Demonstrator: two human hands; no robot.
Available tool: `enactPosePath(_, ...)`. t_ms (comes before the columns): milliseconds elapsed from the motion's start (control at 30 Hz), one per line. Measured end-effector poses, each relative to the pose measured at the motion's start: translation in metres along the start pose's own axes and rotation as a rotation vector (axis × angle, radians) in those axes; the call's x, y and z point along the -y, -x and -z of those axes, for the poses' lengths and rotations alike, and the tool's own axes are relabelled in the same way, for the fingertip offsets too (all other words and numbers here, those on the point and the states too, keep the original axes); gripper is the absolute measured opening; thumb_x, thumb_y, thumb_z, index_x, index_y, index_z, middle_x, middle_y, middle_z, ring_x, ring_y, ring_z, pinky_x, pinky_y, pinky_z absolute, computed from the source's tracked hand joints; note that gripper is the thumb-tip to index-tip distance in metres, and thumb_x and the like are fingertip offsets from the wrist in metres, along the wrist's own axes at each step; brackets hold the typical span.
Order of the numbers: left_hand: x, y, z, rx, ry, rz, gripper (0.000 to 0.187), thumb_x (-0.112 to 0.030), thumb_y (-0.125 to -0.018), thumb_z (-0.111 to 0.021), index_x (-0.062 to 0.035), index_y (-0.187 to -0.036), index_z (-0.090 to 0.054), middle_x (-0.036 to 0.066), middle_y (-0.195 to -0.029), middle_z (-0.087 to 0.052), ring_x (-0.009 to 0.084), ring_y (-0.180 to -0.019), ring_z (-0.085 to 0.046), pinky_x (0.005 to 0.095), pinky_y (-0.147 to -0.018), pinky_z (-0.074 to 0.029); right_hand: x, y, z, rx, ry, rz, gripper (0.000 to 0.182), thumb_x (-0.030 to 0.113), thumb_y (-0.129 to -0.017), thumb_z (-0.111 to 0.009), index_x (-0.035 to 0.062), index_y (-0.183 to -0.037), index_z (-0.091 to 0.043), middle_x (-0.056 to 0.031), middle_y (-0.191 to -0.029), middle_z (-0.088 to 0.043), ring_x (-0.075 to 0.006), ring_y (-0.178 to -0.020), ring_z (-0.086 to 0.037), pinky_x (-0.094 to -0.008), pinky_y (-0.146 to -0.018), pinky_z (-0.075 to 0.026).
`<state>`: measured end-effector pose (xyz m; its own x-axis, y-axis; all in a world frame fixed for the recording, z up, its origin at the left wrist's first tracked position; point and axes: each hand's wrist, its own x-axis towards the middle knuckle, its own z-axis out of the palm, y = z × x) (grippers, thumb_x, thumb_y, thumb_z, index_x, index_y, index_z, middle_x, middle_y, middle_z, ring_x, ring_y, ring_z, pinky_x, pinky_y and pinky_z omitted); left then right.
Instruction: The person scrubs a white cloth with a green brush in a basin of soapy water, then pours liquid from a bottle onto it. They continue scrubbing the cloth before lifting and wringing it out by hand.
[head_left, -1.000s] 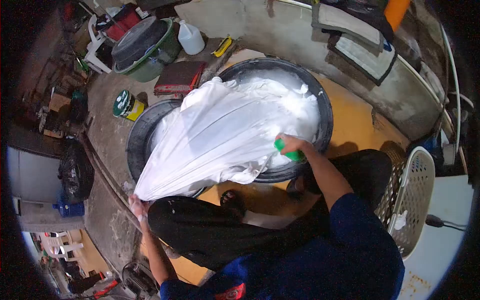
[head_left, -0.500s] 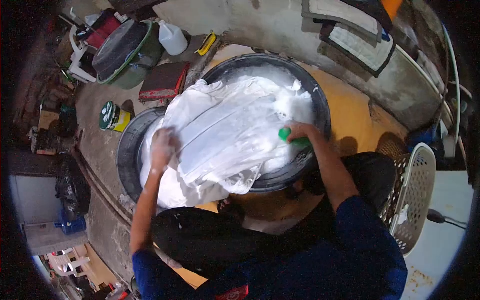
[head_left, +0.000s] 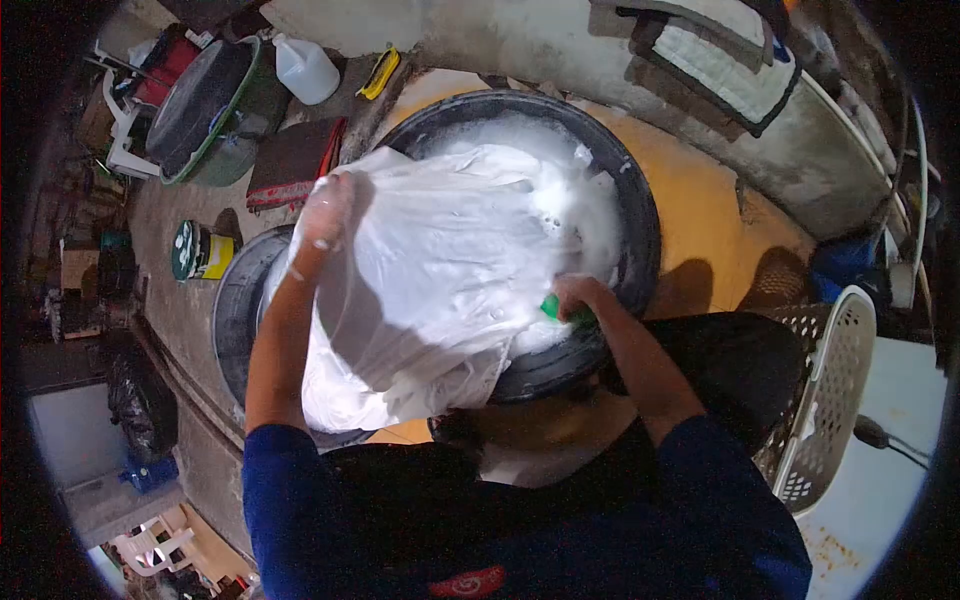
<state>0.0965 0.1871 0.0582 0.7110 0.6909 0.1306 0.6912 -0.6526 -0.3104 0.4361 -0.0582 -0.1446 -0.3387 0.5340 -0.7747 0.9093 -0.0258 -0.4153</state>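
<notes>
A wet white cloth (head_left: 430, 250), large and soapy, spreads over a black basin (head_left: 640, 200) of suds and hangs over its near left rim. My left hand (head_left: 330, 210) grips the cloth's left edge and holds it raised, with folds falling from the fingers. On the right, my right hand (head_left: 583, 290) is closed around a green scrub brush (head_left: 551, 306), low against the cloth near the basin's right side. The brush's underside is hidden. White foam (head_left: 575, 215) lies beside the cloth.
A second dark basin (head_left: 232, 330) stands at the left, partly under the cloth. Beyond are a yellow-labelled tub (head_left: 215, 255), a folded dark mat (head_left: 290, 165), a white jug (head_left: 307, 72) and a yellow brush (head_left: 379, 74). At right stands a perforated laundry basket (head_left: 835, 390).
My left hand has moved up and away from me, lifting the cloth's left side. My right hand, still on the green brush, has shifted slightly left and nearer to me.
</notes>
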Motion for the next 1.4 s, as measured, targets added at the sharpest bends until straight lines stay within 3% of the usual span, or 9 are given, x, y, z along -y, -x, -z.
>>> enactPosePath(300,0.027,-0.005,0.014,0.062,-0.005,0.325,0.04,-0.01,-0.08,-0.048,-0.0032,-0.118,-0.04,0.02,-0.11,-0.048,0.0354,-0.094,-0.054,0.0469,-0.073,-0.047,-0.001,0.048,0.041,-0.092,-0.141,0.087,0.046,0.042,-0.063,-0.068,0.0064,-0.091,-0.066,-0.0137,-0.082,-0.066,-0.025,-0.074,-0.063,-0.0363,-0.07,-0.049)
enactPosePath(433,-0.025,0.085,0.059,0.079,0.061,0.402,0.056,-0.018,-0.076,-0.057,-0.0024,-0.125,-0.036,0.021,-0.13,-0.035,0.038,-0.117,-0.038,0.0494,-0.09,-0.038,0.028,0.079,0.086,-0.588,-0.549,-0.044,0.063,0.039,-0.068,-0.068,0.0027,-0.116,-0.049,-0.0178,-0.099,-0.059,-0.0264,-0.08,-0.06,-0.0383,-0.073,-0.049)
enactPosePath(567,-0.069,0.189,0.032,0.094,0.349,0.85,0.069,-0.049,-0.082,-0.053,0.0117,-0.11,-0.036,0.026,-0.091,-0.056,0.0363,-0.08,-0.06,0.0404,-0.07,-0.048,0.129,0.004,0.075,-0.953,-0.617,0.225,0.037,0.034,-0.085,-0.054,0.0049,-0.107,-0.048,-0.0126,-0.091,-0.057,-0.0197,-0.07,-0.057,-0.0363,-0.066,-0.048)
enactPosePath(667,-0.076,0.192,0.031,0.022,0.965,1.092,0.046,-0.042,-0.086,-0.052,0.0034,-0.086,-0.045,0.008,-0.065,-0.052,0.0147,-0.053,-0.052,0.0257,-0.045,-0.04,0.288,0.013,0.055,-0.964,-0.493,0.494,0.032,0.019,-0.078,-0.054,0.0062,-0.107,-0.049,-0.0159,-0.094,-0.058,-0.0283,-0.079,-0.058,-0.0466,-0.068,-0.046)
enactPosePath(833,-0.085,0.19,0.021,-0.202,1.381,1.28,0.037,-0.035,-0.088,-0.054,-0.0014,-0.077,-0.047,-0.004,-0.058,-0.041,0.0046,-0.048,-0.035,0.0194,-0.041,-0.029,0.154,-0.05,0.04,-1.769,-0.263,0.018,0.022,0.013,-0.08,-0.051,0.0083,-0.101,-0.054,-0.0117,-0.083,-0.059,-0.0234,-0.069,-0.058,-0.0348,-0.062,-0.048)
enactPosePath(933,-0.084,0.187,0.024,-0.248,1.44,1.295,0.036,-0.034,-0.088,-0.056,-0.0009,-0.077,-0.047,-0.004,-0.062,-0.042,0.003,-0.05,-0.034,0.0182,-0.042,-0.028,0.109,-0.111,0.041,-1.671,-0.464,-0.5,0.028,0.017,-0.078,-0.054,0.0074,-0.104,-0.054,-0.0102,-0.096,-0.059,-0.0228,-0.081,-0.058,-0.0329,-0.071,-0.047)
enactPosePath(1100,-0.084,0.208,0.004,-0.382,1.641,1.171,0.027,-0.025,-0.088,-0.056,0.0012,-0.084,-0.05,-0.002,-0.067,-0.046,0.0033,-0.05,-0.035,0.0179,-0.041,-0.029,0.283,0.016,0.066,-0.905,-0.534,0.395,0.027,0.017,-0.076,-0.053,0.0102,-0.102,-0.055,-0.0113,-0.092,-0.06,-0.0257,-0.08,-0.059,-0.0408,-0.074,-0.046)
enactPosePath(1333,-0.09,0.192,0.026,-0.362,1.585,1.286,0.027,-0.021,-0.083,-0.061,0.0031,-0.091,-0.052,0.001,-0.071,-0.05,0.0062,-0.052,-0.045,0.0174,-0.042,-0.032,0.134,-0.082,0.062,-1.677,-0.272,-0.105,0.031,0.013,-0.077,-0.055,0.0059,-0.108,-0.053,-0.0134,-0.094,-0.06,-0.0234,-0.078,-0.059,-0.0331,-0.064,-0.048)
enactPosePath(1400,-0.087,0.2,0.004,-0.459,1.573,1.215,0.027,-0.023,-0.083,-0.061,0.002,-0.09,-0.052,0.001,-0.069,-0.05,0.0062,-0.049,-0.045,0.0187,-0.038,-0.03,0.198,-0.036,0.09,-1.245,-0.395,0.214,0.039,0.013,-0.071,-0.06,0.0081,-0.108,-0.053,-0.0146,-0.091,-0.061,-0.0271,-0.085,-0.06,-0.0374,-0.07,-0.047)
